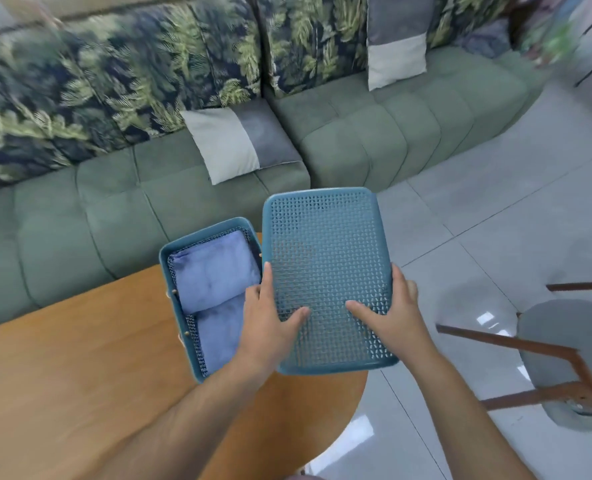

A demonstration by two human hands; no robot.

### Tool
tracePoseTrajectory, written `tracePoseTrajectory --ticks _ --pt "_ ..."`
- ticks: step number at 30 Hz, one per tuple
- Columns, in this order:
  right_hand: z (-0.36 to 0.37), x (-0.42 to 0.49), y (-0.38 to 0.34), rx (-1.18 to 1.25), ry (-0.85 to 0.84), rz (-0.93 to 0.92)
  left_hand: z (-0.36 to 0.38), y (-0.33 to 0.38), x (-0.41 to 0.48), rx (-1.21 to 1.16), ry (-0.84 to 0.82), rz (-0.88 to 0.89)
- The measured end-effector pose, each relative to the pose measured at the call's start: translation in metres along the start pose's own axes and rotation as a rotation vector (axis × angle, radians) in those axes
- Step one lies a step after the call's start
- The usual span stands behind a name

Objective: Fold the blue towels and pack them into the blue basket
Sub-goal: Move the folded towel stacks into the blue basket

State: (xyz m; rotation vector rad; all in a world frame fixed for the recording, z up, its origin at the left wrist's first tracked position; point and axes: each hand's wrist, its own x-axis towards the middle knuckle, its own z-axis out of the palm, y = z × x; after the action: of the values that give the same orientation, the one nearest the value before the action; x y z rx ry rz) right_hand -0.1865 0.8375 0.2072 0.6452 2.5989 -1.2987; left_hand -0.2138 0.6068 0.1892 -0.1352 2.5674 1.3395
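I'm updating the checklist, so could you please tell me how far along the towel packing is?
Done: folded blue towels lie in the blue basket on the table. In hand: the left hand and right hand grip the perforated lid, held beside the basket's right side. Left: setting the lid on the open basket, probably; no loose towels in view.

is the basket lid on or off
Off. The left hand and right hand hold the lid beside the basket; folded towels show inside.

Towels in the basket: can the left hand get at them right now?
Probably not yet: left hand and right hand both hold the lid. The basket beside it stands uncovered, so the towels lie open once the left lets go.
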Motion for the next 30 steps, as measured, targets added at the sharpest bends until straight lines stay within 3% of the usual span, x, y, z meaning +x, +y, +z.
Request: tracePoseTrajectory --ticks 5,11,20,30 --pt "0.066 0.013 -0.032 -0.112 -0.154 -0.077 -0.056 -0.047 -0.008 0.100 0.103 -0.135" --pt "0.135 0.030 -0.051 -0.228 -0.291 -0.106 -0.074 -0.097 -0.012 0.140 0.181 -0.355" --pt "0.173 0.046 -0.055 -0.352 -0.294 -0.093 -0.070 -0.118 -0.001 0.078 0.229 -0.487" --pt "0.180 0.061 -0.056 -0.388 -0.296 -0.063 -0.070 -0.118 0.012 0.174 0.218 -0.533"
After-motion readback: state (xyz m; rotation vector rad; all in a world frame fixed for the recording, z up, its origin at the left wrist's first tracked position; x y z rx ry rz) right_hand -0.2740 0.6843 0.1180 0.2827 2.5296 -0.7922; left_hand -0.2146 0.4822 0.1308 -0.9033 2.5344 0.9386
